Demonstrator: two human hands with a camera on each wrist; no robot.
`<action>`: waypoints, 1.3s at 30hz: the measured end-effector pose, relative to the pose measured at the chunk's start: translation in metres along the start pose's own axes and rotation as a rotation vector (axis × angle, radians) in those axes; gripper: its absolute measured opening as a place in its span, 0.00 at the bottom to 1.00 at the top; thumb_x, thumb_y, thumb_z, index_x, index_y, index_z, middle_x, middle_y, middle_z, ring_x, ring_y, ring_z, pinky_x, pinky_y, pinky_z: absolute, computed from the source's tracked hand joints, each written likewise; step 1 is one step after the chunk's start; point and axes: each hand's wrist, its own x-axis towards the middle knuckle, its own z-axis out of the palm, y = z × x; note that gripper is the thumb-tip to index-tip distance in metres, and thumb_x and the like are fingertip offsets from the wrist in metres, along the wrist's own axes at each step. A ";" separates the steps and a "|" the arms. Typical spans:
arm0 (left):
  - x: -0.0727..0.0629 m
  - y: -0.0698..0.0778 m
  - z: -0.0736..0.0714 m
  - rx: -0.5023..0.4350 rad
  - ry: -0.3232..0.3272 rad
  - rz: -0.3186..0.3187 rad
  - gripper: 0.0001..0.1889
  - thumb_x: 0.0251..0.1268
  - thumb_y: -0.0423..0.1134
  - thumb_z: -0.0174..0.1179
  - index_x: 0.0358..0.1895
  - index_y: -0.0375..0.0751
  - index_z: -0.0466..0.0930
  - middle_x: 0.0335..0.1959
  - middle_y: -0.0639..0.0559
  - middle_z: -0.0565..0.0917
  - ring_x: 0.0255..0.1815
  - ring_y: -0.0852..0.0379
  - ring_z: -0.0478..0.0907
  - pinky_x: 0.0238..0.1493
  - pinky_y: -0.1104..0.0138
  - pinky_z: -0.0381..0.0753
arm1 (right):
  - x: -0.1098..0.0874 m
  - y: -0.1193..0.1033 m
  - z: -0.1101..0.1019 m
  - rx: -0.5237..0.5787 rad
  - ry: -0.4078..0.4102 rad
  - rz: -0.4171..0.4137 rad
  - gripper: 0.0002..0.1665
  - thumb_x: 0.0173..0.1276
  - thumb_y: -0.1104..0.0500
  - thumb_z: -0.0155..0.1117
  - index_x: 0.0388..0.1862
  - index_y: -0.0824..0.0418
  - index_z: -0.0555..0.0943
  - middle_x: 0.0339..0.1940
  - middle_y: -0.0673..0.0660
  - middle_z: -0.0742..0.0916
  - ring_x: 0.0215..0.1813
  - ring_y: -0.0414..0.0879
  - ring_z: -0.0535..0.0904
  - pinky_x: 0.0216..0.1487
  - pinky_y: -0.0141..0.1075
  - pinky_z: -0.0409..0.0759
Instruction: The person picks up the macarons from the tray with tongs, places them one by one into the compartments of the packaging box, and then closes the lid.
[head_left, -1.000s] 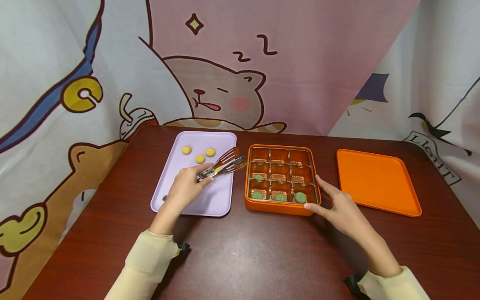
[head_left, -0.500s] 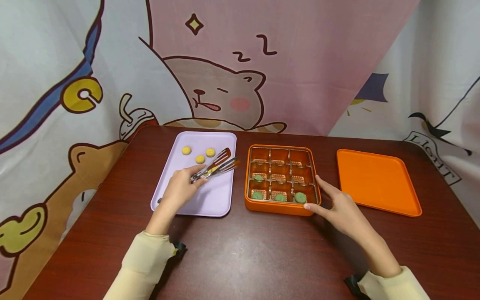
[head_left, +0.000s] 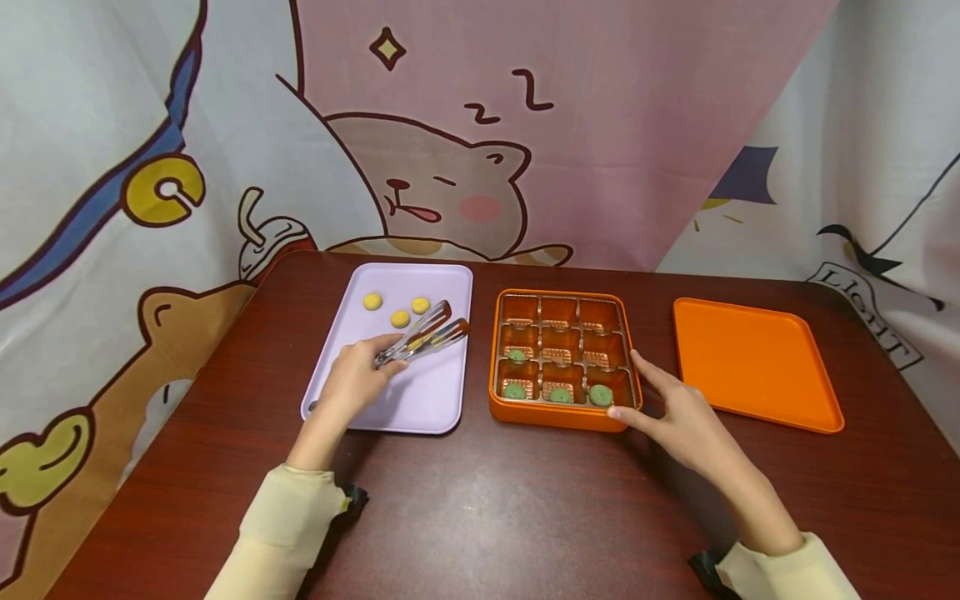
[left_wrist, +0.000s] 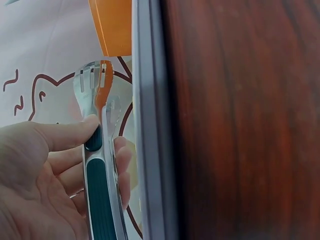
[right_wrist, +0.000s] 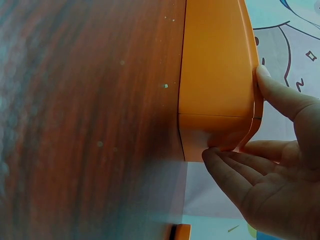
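My left hand (head_left: 348, 379) grips slotted metal tongs (head_left: 442, 331) over a lavender tray (head_left: 405, 408); their slotted ends point right. A dark green grip on the tongs (left_wrist: 100, 195) shows in the left wrist view, thumb on top. A spot of yellow shows between the tongs' arms. Three yellow cookies (head_left: 401, 318) lie toward the tray's far side. My right hand (head_left: 678, 421) holds the near right corner of an orange box (head_left: 555, 417), thumb at the front rim and fingers along the side (right_wrist: 235, 167). Several green cookies (head_left: 601, 395) sit in the box's divided insert.
An orange lid-like tray (head_left: 757, 367) lies to the right of the box. Both trays and the box stand on a dark red-brown wooden table (head_left: 480, 517). A printed cartoon curtain (head_left: 600, 167) hangs behind the table's far edge.
My left hand and the tongs have drawn left, away from the box and back over the lavender tray. My right hand and the box have stayed put.
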 end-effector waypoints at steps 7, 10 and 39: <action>0.000 -0.004 0.001 0.021 -0.021 -0.031 0.24 0.63 0.40 0.67 0.63 0.40 0.79 0.55 0.35 0.84 0.56 0.32 0.81 0.54 0.43 0.76 | 0.000 0.000 0.000 0.002 0.000 0.001 0.57 0.65 0.38 0.67 0.80 0.65 0.53 0.76 0.74 0.66 0.68 0.72 0.70 0.60 0.64 0.73; 0.000 -0.004 0.001 0.032 -0.032 -0.043 0.25 0.62 0.40 0.67 0.63 0.39 0.79 0.55 0.35 0.84 0.56 0.32 0.81 0.53 0.43 0.76 | 0.000 0.000 0.000 0.002 0.000 0.002 0.57 0.65 0.38 0.67 0.80 0.65 0.53 0.76 0.74 0.66 0.68 0.72 0.70 0.60 0.64 0.73; -0.005 0.002 0.001 0.148 -0.111 -0.028 0.22 0.60 0.40 0.69 0.59 0.42 0.83 0.51 0.33 0.86 0.49 0.34 0.83 0.46 0.45 0.78 | -0.001 0.001 0.001 0.002 0.007 -0.012 0.57 0.65 0.38 0.68 0.80 0.65 0.53 0.76 0.74 0.66 0.69 0.72 0.70 0.61 0.65 0.72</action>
